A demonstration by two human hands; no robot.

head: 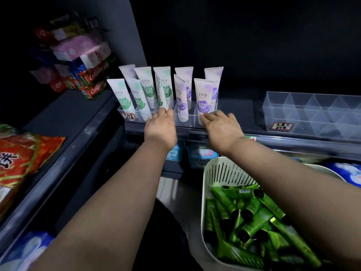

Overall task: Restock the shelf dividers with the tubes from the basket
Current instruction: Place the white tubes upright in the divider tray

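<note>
Left grip (160, 125) is reaching to the front edge of the shelf (293, 147), its fingertips meeting the foot of a tilted white-and-green tube (162, 89) in the clear divider (190, 119). We are not able to tell whether it is pinching that tube or only touching it. Right grip (221, 125) is reaching in beside it, fingers bending down at the divider's front wall and meeting the base of a white-and-purple tube (204, 94). Again we are unable to tell whether those fingers are closing on it.

We are seeing two rows of tubes standing cap-down in this divider, green prints sitting toward the shelf's left end and purple ones to their right. Down below the shelf's front edge, the white slotted basket (214, 173) is sitting under the right forearm, and the green tubes (244, 218) with black caps are lying jumbled inside it. Toward the shelf's right end, a second clear divider (312, 114) is standing well apart from both grips, a handwritten label showing on its front. Colgate boxes (93, 80) are lying stacked on the neighbouring shelf to the left.
</note>
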